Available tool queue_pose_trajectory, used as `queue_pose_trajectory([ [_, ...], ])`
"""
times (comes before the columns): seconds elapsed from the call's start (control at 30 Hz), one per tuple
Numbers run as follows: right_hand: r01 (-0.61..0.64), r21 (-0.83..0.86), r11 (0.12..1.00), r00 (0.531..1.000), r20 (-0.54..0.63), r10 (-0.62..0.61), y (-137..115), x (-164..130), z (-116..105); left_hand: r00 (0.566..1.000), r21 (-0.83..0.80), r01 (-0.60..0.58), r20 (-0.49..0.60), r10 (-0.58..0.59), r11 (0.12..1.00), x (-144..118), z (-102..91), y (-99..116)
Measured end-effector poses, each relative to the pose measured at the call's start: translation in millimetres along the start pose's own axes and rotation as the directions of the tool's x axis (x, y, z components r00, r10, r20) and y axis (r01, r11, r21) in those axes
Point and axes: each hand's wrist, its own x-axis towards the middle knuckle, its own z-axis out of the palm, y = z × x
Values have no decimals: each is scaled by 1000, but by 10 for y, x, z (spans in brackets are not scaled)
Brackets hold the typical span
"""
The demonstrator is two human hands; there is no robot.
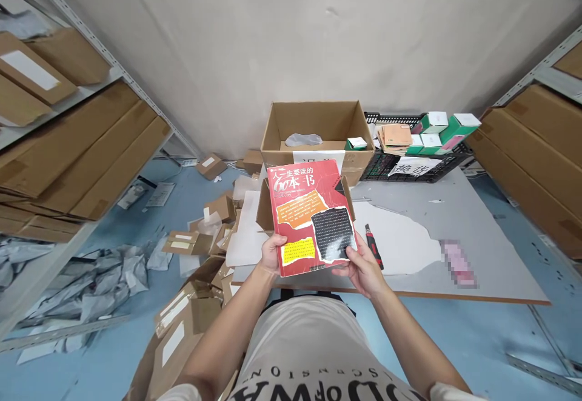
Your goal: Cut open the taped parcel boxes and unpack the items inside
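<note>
Both my hands hold up a red paperback book (309, 219) with white, orange, yellow and black panels on its cover. My left hand (271, 254) grips its lower left corner, thumb on the cover. My right hand (364, 267) grips its lower right corner. Behind the book sits a small open cardboard box (264, 210) on the grey tabletop (454, 219), mostly hidden by the book.
A red-and-black utility knife (373, 246) lies right of my right hand. A large open carton (313, 131) and a black crate (409, 167) with green-white boxes stand at the back. Flattened cartons and grey mailers litter the floor left. Shelves flank both sides.
</note>
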Motion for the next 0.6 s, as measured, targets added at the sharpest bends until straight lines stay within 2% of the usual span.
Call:
queue_pose_trajectory([
  [0.17, 64, -12, 998, 998, -18, -64, -157, 104, 36, 1000, 1, -5, 13, 5, 1000, 120, 72, 65],
  [0.27, 89, 26, 996, 995, 32, -89, -320, 281, 14, 995, 4, -97, 3, 97, 995, 201, 133, 104],
  [0.33, 127, 55, 990, 990, 62, -130, -430, 446, -3, 987, 17, -156, 33, 156, 988, 235, 163, 139],
  [0.43, 207, 79, 975, 975, 71, -213, -609, 742, -21, 973, 43, -185, 146, 177, 982, 238, 166, 210],
  [0.5, 268, 91, 959, 960, 53, -273, -766, 974, -31, 960, 66, -202, 209, 185, 977, 209, 128, 263],
  [0.6, 357, 104, 928, 933, 15, -360, -1082, 1403, -43, 949, 120, -252, 227, 221, 960, 123, 1, 327],
])
